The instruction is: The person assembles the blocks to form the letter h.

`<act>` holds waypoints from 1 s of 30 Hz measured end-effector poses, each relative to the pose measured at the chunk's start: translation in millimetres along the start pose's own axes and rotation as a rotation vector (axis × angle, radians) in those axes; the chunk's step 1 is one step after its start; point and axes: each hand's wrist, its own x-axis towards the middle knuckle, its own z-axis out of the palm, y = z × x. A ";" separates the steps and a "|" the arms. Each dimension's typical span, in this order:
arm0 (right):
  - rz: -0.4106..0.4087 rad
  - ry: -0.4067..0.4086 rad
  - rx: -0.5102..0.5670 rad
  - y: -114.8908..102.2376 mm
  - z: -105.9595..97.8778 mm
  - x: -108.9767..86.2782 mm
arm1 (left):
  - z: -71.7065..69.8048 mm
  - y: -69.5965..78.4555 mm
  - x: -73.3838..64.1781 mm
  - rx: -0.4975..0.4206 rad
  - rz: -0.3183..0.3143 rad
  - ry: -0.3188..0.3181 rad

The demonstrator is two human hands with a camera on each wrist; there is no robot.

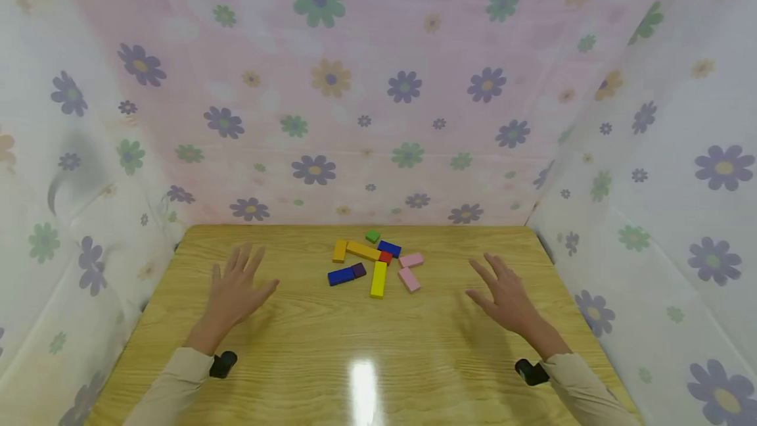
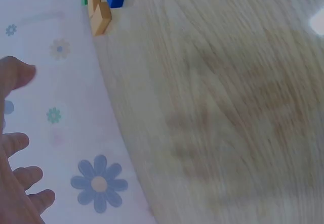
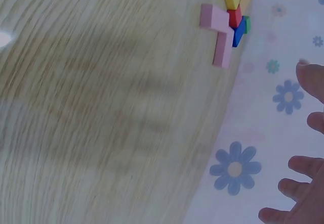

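Several coloured blocks lie in a loose cluster on the wooden table. Among them are a yellow block point(image 1: 378, 280), a red block point(image 1: 386, 258), a green block point(image 1: 372, 236), a long orange block point(image 1: 363, 251) and a short orange block point(image 1: 340, 251). A blue block point(image 1: 341, 276) touches a dark purple block point(image 1: 359, 270); another blue block point(image 1: 389, 248) lies behind the red one. Two pink blocks point(image 1: 409, 279) sit at the right. My left hand point(image 1: 233, 291) hovers left of the cluster, fingers spread. My right hand point(image 1: 503, 294) hovers to its right, fingers extended, holding nothing.
The wooden table point(image 1: 307, 360) ends at a flower-patterned pink cloth point(image 1: 367, 97) behind. White flowered cloth hangs on the left point(image 1: 89, 215) and right point(image 1: 662, 202). A bright reflection lies on the table's near part. Each wrist wears a black camera.
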 end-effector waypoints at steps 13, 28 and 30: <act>-0.096 0.013 0.063 -29.1 4.8 20.1 | 26.9 19.0 40.4 -0.080 0.132 0.044; -0.043 -0.076 0.216 -56.4 22.8 35.6 | 46.9 44.7 84.2 -0.153 0.303 0.057; -0.050 -0.075 0.231 -59.6 27.0 38.9 | 50.3 48.0 88.6 -0.143 0.295 0.033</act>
